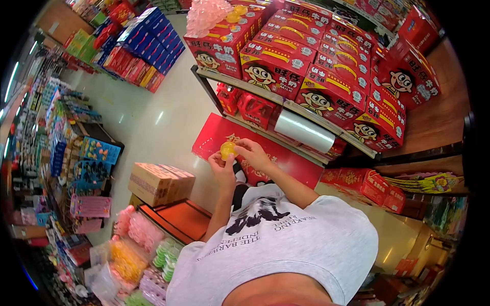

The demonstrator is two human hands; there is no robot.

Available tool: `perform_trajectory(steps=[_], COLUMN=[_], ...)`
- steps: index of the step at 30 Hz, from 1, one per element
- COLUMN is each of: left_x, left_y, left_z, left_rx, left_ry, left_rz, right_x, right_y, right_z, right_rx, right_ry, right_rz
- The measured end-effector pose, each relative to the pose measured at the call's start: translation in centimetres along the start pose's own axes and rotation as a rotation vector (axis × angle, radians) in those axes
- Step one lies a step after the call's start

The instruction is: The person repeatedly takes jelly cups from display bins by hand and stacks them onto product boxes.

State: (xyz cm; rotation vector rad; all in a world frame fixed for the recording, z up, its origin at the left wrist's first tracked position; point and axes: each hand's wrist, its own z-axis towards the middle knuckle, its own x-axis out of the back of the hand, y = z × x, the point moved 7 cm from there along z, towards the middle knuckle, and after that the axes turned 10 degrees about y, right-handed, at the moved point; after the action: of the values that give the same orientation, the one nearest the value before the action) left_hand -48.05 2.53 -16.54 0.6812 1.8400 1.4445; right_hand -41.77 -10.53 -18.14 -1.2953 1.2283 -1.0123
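Ball [228, 150], yellow and shiny, just left of the frame's centre. Pinched from below and the left by the closed fingers of the left hand [222, 166], and from the right by the bent fingertips of the right hand [252, 152]. Cannot tell the firmness of either grip (nor the ball's own softness, at such a size). Likeliest trouble: a slip, from smooth round sides and so narrow a contact. Possible too: a squeeze too hard, with denting or splitting as a result, if thin-walled.

Below the hands, near the middle of the frame, a red mat [209, 135] with gold lettering; beside it, toward the upper left, pale glossy floor [153, 125]. After a drop, quite possibly a bounce or roll across either, or off to the right, under the shelf [286, 102] with its silvery roll [304, 131]. Hard to fetch from there.

Left of the lower centre, a carton [149, 184] and an orange panel [185, 218], near enough to the left forearm for a knock during a careless swing. At the lower left, bagged pink, yellow and green goods [127, 262] (easy to lose a small yellow thing among). At the top, red milk boxes [278, 56], with a pink cluster [206, 16] perched on one: liable to topple if bumped.
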Motion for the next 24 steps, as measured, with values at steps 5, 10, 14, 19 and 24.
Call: perform_trajectory(steps=[5, 10, 14, 19, 24], left_x=[-2.8, -6.8, -10.8, -15.4, -21.3], left_y=[-0.2, 1.2, 3.1, 5.8, 7.8], left_z=[6.0, 13.5, 18.4, 22.0, 23.6], left_rx=[-0.084, 0.027, 0.013, -0.266, -0.327], left_ry=[-0.095, -0.227, -0.462, -0.609, -0.745], left_rz=[-0.037, 0.006, -0.106, -0.052, -0.172], right_x=[0.3, -0.2, -1.2, -1.1, 2.2], right_y=[-0.6, -3.8, -7.8, -13.2, -15.7], right_z=[5.8, 13.2, 17.4, 20.5, 22.7], right_rx=[-0.054, 0.115, 0.137, 0.169, 0.284], right_ry=[0.05, 0.142, 0.08, 0.13, 0.316], right_rz=[0.008, -0.028, -0.184, -0.341, -0.302])
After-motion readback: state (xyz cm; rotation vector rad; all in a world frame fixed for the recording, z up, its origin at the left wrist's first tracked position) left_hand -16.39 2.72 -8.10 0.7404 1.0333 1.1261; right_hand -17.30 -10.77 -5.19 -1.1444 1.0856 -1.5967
